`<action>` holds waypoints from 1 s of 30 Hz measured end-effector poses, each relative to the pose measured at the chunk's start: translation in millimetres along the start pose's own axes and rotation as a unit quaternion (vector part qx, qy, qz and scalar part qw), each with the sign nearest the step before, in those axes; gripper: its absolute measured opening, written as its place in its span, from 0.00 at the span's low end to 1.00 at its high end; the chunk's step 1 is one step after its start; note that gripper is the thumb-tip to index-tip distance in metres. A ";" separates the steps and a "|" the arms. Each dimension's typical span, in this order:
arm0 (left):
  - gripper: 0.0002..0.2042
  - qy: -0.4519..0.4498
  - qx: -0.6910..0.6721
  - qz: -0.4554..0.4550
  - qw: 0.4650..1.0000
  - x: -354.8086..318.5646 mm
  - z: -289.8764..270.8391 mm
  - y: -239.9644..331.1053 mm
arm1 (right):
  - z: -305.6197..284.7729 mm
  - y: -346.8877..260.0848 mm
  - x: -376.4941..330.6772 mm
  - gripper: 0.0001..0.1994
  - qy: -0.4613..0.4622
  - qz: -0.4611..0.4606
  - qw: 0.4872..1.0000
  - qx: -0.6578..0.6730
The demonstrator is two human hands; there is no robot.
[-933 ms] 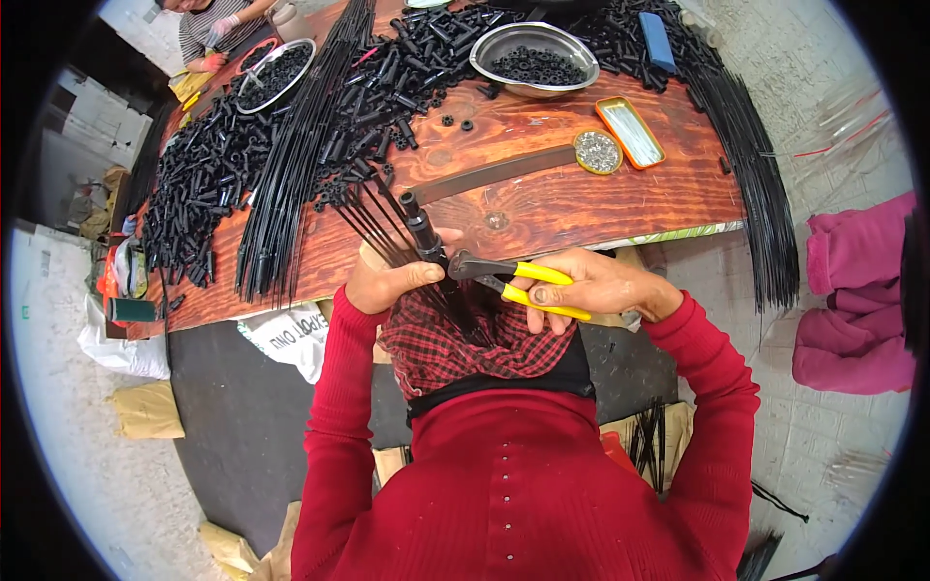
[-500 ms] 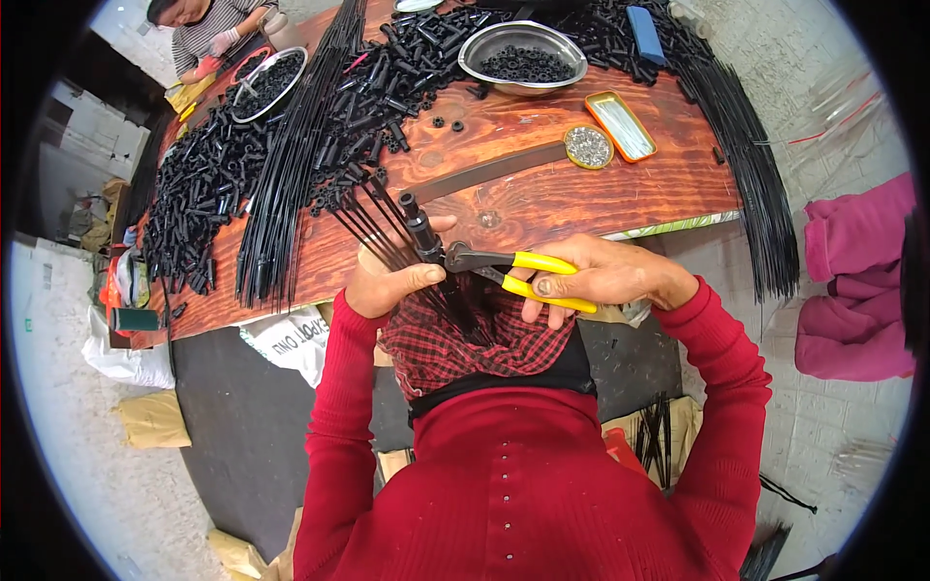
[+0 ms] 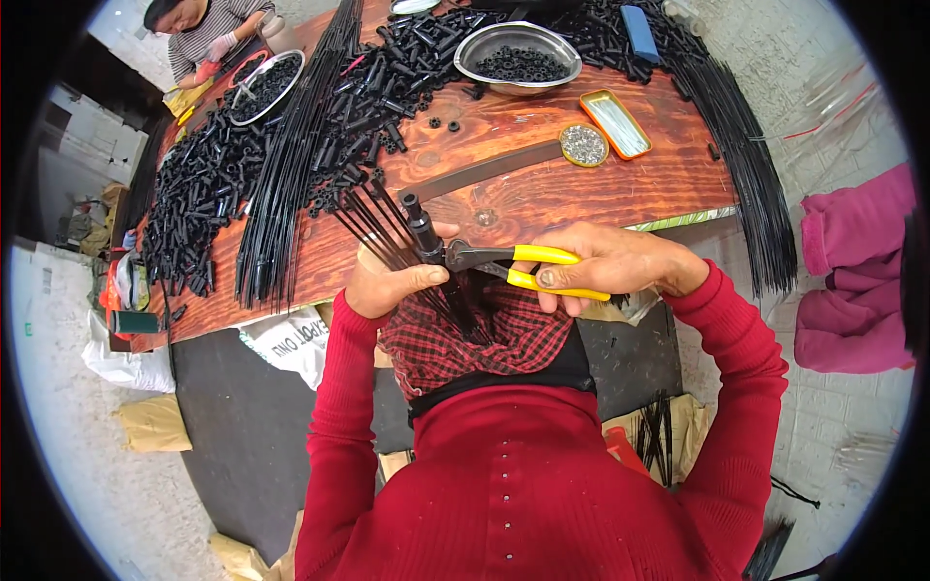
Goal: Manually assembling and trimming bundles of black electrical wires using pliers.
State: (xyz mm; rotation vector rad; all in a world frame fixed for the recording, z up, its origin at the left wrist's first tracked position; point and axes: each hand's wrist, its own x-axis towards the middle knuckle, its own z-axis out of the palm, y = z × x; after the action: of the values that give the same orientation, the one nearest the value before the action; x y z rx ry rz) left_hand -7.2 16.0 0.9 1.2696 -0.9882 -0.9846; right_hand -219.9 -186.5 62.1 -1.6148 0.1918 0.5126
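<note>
My left hand is closed round a bundle of thin black rods, which fans out above the fingers. A black tubular fitting stands nearly upright at the thumb, in that same grip. My right hand is wrapped round the yellow handles of a pair of pliers. Their dark jaws sit at the lower end of the fitting, beside the left thumb; whether they bite on it cannot be made out. Below the hands, the rods run down over a red checked cloth on my lap.
The wooden table carries heaps of black fittings, long rod bundles and a metal bowl of small black parts. A flat bar, a round tin and an orange-rimmed tray lie ahead. Another person works far left.
My right hand has shifted slightly right and up, and the pliers' handles have swung up a little. The left hand keeps its grip almost in place.
</note>
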 end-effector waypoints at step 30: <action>0.20 -0.105 -0.149 0.067 0.981 6.9 -5.3 -19.2 | 52.4 39.4 -10.3 0.15 -0.043 0.000 0.979 0.198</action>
State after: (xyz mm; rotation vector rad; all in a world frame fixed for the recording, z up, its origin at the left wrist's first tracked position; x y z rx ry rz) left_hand -0.9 9.9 -18.3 0.8521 -1.0291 -1.1294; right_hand -256.6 -141.8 29.5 -1.2016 0.2130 0.5070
